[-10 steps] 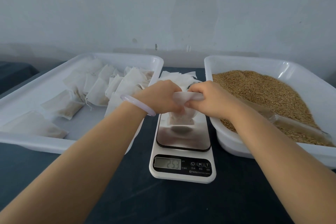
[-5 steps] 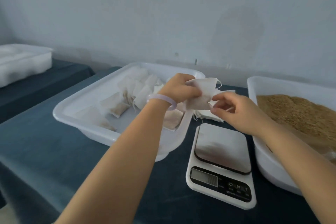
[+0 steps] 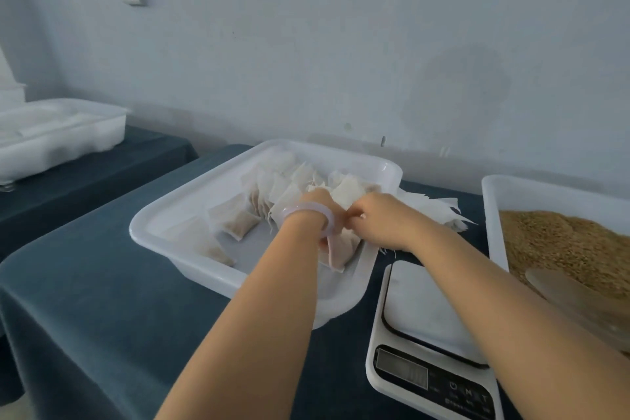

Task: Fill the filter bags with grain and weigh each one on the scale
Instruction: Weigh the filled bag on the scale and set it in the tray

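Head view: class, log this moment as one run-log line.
left hand and right hand: on filter bag over tray | scale: pan bare | grain: in bin

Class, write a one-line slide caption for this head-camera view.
Both hands, left and right, place a filled filter bag in the white tray beside the empty scale.

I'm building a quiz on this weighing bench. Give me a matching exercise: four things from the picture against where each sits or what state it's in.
Things:
1. scale
2. grain
3. bracelet
4. filled bags

Places or states:
A. on the left wrist
B. heaped in the right-hand tray
C. lying in the middle tray
D. platform bare, between the two trays

Pairs: 1-D, 2-B, 3-A, 4-C
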A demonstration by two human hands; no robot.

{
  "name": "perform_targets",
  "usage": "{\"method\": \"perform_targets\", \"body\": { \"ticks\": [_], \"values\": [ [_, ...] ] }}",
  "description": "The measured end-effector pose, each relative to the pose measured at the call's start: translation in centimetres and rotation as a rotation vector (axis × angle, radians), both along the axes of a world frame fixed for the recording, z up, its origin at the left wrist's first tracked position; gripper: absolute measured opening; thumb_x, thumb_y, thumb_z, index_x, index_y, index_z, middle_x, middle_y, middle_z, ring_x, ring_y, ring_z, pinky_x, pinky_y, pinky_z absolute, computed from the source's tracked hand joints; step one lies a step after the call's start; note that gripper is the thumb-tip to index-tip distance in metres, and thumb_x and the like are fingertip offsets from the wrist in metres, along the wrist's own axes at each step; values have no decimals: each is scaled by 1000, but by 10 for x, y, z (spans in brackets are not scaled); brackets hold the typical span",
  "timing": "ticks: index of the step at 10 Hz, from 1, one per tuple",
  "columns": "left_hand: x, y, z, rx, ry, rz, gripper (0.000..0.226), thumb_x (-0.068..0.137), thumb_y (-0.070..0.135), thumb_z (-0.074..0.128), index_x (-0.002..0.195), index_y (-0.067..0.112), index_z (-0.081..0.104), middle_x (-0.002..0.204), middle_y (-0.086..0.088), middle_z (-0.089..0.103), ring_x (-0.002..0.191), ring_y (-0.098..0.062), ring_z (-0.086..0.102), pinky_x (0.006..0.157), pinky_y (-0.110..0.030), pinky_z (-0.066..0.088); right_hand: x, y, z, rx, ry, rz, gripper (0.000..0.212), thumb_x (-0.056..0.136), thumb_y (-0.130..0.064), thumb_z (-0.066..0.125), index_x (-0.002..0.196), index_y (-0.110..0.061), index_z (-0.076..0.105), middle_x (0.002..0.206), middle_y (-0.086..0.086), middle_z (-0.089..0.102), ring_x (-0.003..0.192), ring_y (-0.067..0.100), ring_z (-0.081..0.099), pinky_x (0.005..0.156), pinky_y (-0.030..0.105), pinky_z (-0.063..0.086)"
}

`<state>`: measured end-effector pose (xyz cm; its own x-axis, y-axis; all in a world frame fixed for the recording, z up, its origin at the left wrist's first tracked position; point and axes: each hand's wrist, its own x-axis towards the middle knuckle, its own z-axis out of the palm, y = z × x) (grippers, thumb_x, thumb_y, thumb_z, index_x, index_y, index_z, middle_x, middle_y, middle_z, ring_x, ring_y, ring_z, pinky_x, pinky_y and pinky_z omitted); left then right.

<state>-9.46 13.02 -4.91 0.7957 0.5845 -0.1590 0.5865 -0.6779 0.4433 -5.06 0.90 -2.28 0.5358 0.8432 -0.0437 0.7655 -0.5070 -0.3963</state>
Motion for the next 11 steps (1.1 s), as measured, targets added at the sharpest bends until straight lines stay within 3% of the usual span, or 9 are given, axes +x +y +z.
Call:
{"method": "perform_targets", "body": {
  "ticks": [2,4,5,6,7,8,9,10,11],
  "values": [
    [-7,4,-4,-75,173,5,23,88,14,57,65,17,59,50,3,60,43,-9,55,46,-16,40,-1,27,-4,-368,-116,-8,19,90,-22,50,100,-16,65,90,2,57,78,19,48,69,26,37],
    [-4,10,-8,-160,181,0,15,90,5,56,85,9,69,66,8,69,69,-12,60,69,-21,48,-1,49,-15,-478,-363,23,23,86,-31,57,68,-20,47,73,-3,50,80,22,49,77,31,34],
    [3,13,-13,-303,140,25,35,94,3,53,129,1,53,100,-15,63,100,-23,60,83,-23,50,-4,50,-19,-570,-404,75,30,78,-47,68,92,-23,56,84,-3,52,83,20,46,80,32,37],
    [3,11,-15,-351,137,47,34,91,-4,54,125,-3,55,113,-18,63,103,-26,63,89,-29,53,-4,51,-19,-654,-392,101,44,76,-51,68,110,-27,55,92,-3,45,90,20,43,86,34,37],
    [0,6,-14,-206,55,138,28,88,-3,51,113,-2,62,114,-18,64,105,-33,62,92,-40,51,-1,50,-17,-614,-391,105,48,79,-49,65,120,-26,53,98,-2,43,96,21,44,85,33,35],
    [4,5,-10,-180,-88,202,31,93,5,47,122,-5,56,122,-21,60,113,-35,57,92,-36,48,-2,47,-19,-487,-347,57,30,83,-39,61,108,-23,58,95,-3,53,93,21,51,80,29,37],
    [6,2,-1,-162,-211,246,31,93,15,45,116,-2,58,107,-17,63,97,-34,60,68,-34,42,1,33,-19,-119,-138,-59,15,85,-19,49,71,-18,55,72,2,55,73,24,53,61,28,40],
    [4,0,1,-114,-208,243,18,86,12,42,93,6,57,80,-8,56,67,-24,52,52,-29,30,13,16,-9,176,-68,-154,23,83,-12,45,65,-13,60,71,7,61,74,31,56,66,31,48],
    [4,0,5,-64,-253,271,12,84,8,41,77,8,50,73,-6,52,61,-20,46,50,-29,26,38,-4,4,314,-143,-280,25,84,-11,45,84,-5,69,89,13,68,86,33,62,78,40,54]
  ]
}}
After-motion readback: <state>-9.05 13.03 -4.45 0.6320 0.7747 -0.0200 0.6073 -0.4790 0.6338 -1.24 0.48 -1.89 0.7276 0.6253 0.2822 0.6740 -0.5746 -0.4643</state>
